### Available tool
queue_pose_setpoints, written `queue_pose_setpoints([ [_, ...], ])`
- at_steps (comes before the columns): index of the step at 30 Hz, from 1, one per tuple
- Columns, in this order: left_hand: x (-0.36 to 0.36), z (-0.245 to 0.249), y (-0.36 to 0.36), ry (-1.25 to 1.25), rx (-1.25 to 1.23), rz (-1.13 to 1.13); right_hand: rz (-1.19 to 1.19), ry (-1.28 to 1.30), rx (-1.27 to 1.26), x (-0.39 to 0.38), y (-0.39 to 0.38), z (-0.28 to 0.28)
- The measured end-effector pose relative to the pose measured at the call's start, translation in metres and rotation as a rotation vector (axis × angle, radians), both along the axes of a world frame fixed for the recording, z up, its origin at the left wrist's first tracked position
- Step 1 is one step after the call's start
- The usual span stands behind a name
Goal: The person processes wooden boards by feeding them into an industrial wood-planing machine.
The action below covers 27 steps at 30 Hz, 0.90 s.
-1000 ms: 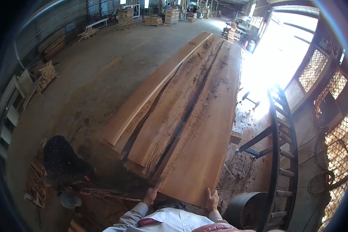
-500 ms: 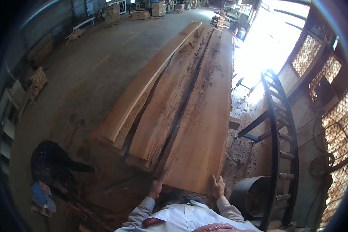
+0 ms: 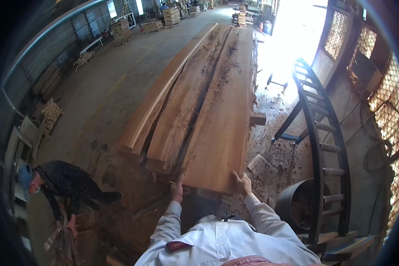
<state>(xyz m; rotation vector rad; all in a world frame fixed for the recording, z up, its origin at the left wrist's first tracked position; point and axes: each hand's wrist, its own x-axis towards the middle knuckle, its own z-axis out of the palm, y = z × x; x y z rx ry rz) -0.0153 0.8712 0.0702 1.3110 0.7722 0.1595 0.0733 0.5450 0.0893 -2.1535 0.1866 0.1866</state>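
A wide wooden plank (image 3: 221,142) lies on top of a long stack of boards, its near end toward me. My left hand (image 3: 177,189) is closed around the left corner of that end. At the right corner my right hand (image 3: 242,184) grips the same plank, thumb on top and its other fingers partly hidden by the edge. Left of it, beyond a dark gap, lies a rough-edged board (image 3: 175,133). Farther left is a narrower board (image 3: 164,97) with a pale edge.
At the lower left a co-worker (image 3: 62,181) in a cap bends over wood strips (image 3: 64,235). A roller conveyor (image 3: 326,146) stands at my right, beside a metal drum (image 3: 295,204). Bark scraps litter the floor there. Wood piles (image 3: 170,17) stand at the back.
My arms are stretched farther forward, with both hands still on the plank's end. The view has shifted. The co-worker's head has moved left, and their hands now show on the strips.
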Motion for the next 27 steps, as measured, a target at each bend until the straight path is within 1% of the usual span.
queue_pose_setpoints([
  [2,0.001,0.003,-0.008,-0.100,0.092,0.022,0.019,-0.016,-0.044,0.006,-0.004,-0.018],
  [4,0.003,-0.022,-0.005,-0.091,0.105,0.001,0.020,-0.017,-0.123,0.007,-0.010,-0.023],
  [5,0.003,-0.036,0.001,-0.018,0.052,-0.036,0.026,-0.025,-0.173,0.001,-0.012,-0.022],
  [6,-0.006,-0.044,0.003,0.046,0.004,-0.072,0.017,0.000,-0.142,-0.015,-0.022,-0.022],
  [8,-0.028,-0.031,-0.019,0.115,0.044,-0.137,-0.006,0.018,-0.075,-0.025,-0.049,-0.005],
  [9,-0.042,-0.026,-0.037,0.148,0.054,-0.165,-0.015,0.003,-0.078,-0.034,-0.065,-0.015],
  [12,-0.093,-0.024,-0.086,0.036,-0.055,-0.134,0.003,-0.065,-0.048,-0.079,-0.112,-0.018],
  [14,-0.131,-0.008,-0.107,0.080,-0.110,-0.146,0.013,-0.014,-0.046,-0.115,-0.132,-0.007],
  [16,-0.171,-0.013,-0.116,0.137,-0.151,-0.161,-0.018,0.012,-0.052,-0.152,-0.141,-0.014],
  [18,-0.207,-0.026,-0.114,0.180,-0.181,-0.178,-0.033,0.042,-0.065,-0.188,-0.150,-0.013],
  [20,-0.245,-0.033,-0.109,0.157,-0.178,-0.228,-0.040,0.089,-0.082,-0.230,-0.147,-0.004],
  [21,-0.264,-0.038,-0.105,0.151,-0.179,-0.254,-0.041,0.088,-0.010,-0.251,-0.145,-0.004],
  [24,-0.317,-0.014,-0.095,0.281,-0.071,-0.331,-0.077,0.074,-0.007,-0.313,-0.130,0.005],
  [25,-0.338,-0.020,-0.090,0.240,-0.102,-0.329,-0.075,0.059,-0.004,-0.334,-0.121,0.012],
  [27,-0.376,-0.016,-0.079,0.215,-0.119,-0.320,-0.072,0.082,-0.030,-0.374,-0.116,-0.005],
])
